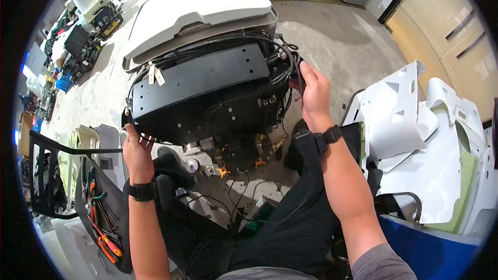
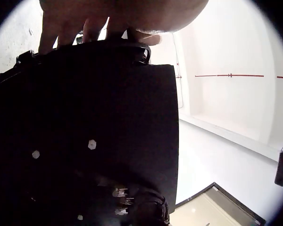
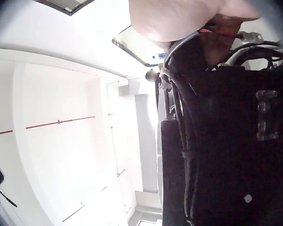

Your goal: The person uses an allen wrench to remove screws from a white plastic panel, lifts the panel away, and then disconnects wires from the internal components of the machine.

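A black metal box [image 1: 202, 80] with bolt holes and a bundle of black cables [image 1: 223, 39] lies across the front of a machine with a white cover [image 1: 207, 0]. The left hand [image 1: 138, 156] holds the box's left end; in the left wrist view its fingers [image 2: 66, 30] lie along the dark edge. At the right end, the right hand [image 1: 315, 96] grips beside the cables, thumb up. A thin red wire [image 3: 226, 33] shows by that palm in the right wrist view. Some fingertips of both hands are hidden behind the box and cables.
Pliers and screwdrivers [image 1: 106, 238] lie on a dark tray at the left, by a black frame [image 1: 44, 176]. White shell panels [image 1: 389, 119] stand at the right above a blue surface [image 1: 420, 249]. Orange clamps [image 1: 223, 171] and loose cables are below the box, between the person's legs.
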`<state>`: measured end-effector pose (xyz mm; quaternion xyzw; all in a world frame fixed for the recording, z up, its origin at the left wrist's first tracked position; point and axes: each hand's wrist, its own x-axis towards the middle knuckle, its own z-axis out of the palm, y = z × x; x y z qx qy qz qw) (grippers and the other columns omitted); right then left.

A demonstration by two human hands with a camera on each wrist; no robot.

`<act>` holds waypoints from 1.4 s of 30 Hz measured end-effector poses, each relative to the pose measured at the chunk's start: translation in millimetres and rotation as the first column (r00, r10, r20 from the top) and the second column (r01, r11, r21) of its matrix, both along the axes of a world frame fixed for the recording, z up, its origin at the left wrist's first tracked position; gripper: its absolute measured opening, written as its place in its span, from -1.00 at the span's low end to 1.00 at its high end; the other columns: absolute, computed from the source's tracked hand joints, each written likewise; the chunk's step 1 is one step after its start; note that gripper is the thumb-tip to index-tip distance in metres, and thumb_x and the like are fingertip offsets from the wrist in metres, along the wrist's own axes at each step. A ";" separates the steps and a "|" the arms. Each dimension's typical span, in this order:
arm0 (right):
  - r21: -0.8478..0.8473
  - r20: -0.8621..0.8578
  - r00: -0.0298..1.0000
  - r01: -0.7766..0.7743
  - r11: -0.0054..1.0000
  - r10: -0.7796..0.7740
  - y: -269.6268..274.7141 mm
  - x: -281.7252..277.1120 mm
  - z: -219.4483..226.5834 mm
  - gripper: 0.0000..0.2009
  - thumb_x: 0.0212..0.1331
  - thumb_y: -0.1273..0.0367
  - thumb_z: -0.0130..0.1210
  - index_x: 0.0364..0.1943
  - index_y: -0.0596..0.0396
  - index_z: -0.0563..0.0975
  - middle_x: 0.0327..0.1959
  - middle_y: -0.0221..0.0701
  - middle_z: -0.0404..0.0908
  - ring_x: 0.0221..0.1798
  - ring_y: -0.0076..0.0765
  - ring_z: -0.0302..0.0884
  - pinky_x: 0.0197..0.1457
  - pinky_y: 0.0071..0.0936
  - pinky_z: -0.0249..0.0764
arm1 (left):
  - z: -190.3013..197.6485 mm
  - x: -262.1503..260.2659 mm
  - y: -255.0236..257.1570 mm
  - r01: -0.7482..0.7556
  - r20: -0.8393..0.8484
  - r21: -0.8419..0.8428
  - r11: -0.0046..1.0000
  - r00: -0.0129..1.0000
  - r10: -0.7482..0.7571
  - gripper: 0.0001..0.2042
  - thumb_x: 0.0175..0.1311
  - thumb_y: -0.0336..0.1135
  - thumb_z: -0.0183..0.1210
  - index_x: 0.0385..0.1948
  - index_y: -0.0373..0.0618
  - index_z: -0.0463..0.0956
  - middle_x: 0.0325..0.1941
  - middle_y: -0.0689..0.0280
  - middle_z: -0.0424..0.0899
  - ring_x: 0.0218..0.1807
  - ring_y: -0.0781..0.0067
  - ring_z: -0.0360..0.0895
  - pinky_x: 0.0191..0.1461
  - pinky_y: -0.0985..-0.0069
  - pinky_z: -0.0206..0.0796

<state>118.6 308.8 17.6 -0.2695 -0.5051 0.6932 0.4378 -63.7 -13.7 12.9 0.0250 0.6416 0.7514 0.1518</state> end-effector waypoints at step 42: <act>-0.460 0.049 0.922 -0.321 0.828 0.384 -36.2 -6.1 -39.8 -0.84 0.10 0.25 0.13 -0.40 0.02 0.52 -0.50 -0.46 0.55 -0.54 -0.65 0.36 -0.49 -0.70 0.27 | -96.4 84.8 38.3 0.449 0.280 -0.097 0.888 0.869 -0.409 -0.84 0.22 -0.39 -0.02 -0.23 -0.23 0.44 -0.27 0.31 0.55 -0.32 0.54 0.48 -0.22 0.59 0.32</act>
